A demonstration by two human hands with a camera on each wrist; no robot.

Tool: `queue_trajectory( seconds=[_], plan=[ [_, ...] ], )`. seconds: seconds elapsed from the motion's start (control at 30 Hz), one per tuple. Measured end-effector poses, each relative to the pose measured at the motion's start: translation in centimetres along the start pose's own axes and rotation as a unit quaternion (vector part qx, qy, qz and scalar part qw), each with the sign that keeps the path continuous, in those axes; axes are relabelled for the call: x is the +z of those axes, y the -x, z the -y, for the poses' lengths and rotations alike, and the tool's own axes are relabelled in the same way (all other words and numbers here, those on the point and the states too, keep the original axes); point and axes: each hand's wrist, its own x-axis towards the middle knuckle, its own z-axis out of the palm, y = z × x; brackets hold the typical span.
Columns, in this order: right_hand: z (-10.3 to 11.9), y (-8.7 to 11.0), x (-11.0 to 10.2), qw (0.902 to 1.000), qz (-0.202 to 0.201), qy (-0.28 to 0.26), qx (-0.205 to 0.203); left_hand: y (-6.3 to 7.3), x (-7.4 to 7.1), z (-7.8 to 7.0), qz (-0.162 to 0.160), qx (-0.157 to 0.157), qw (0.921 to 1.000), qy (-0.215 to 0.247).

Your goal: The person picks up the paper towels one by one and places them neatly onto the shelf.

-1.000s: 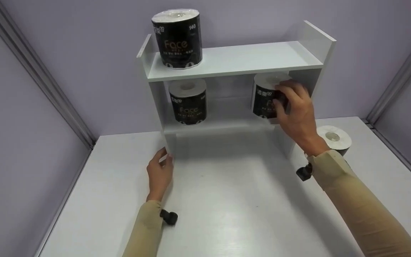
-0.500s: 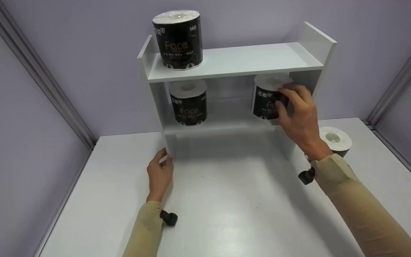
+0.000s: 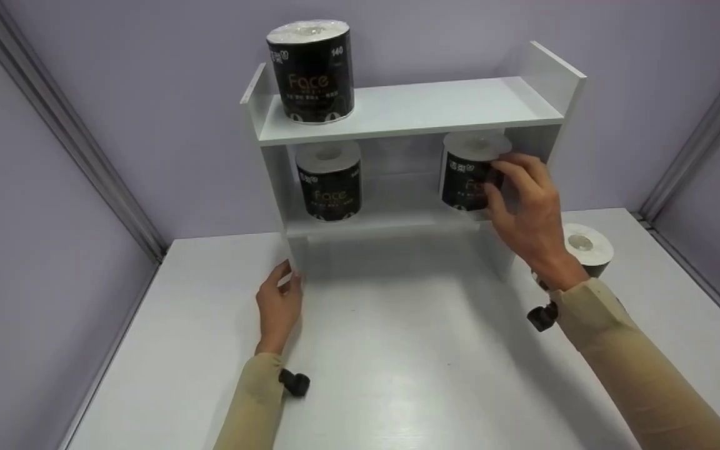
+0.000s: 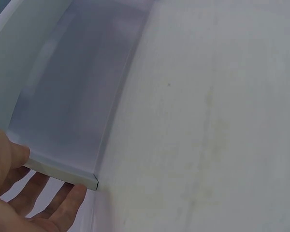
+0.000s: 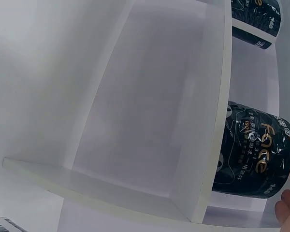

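Observation:
My left hand (image 3: pixel 280 307) pinches the lower left side panel of a white shelf (image 3: pixel 435 106). In the left wrist view the thumb (image 4: pixel 18 155) lies on one face of that panel, the other fingers on the opposite face. On the middle board, at the right, stands an upright toilet roll (image 3: pixel 465 181) in a black "Face" wrapper. My right hand (image 3: pixel 532 212) is at its right side, thumb and forefinger loosely bent at the front. The right wrist view has the fingertips right at the end of the roll (image 5: pixel 256 152), not wrapped round it.
A second black-wrapped roll (image 3: pixel 332 187) stands at the left of the middle board, and another (image 3: pixel 313 78) on the top board above it. One more roll (image 3: pixel 588 244) stands on the white table (image 3: pixel 385 375), right of the shelf, partly behind my right wrist.
My right hand has drawn slightly right and down, uncovering more of the right-hand roll, which stays in place. The left hand keeps its hold on the side panel.

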Motion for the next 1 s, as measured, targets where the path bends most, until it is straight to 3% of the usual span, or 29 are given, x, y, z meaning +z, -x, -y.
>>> queue_trajectory(
  seconds=[0.33,0.57,1.0],
  plan=[
    [0.1,0.8,-0.7,1.0,-0.004,0.007,-0.003,0.0,0.0,0.1,-0.005,0.012,0.9999,0.005],
    [-0.3,1.5,-1.5,0.9996,0.012,0.026,0.003,0.1,0.0,0.1,-0.003,0.009,0.9999,0.003],
    [-0.4,2.3,-2.5,0.9997,0.0,0.016,0.017,0.0,0.1,0.1,-0.005,0.006,1.0,0.002]
  ],
)
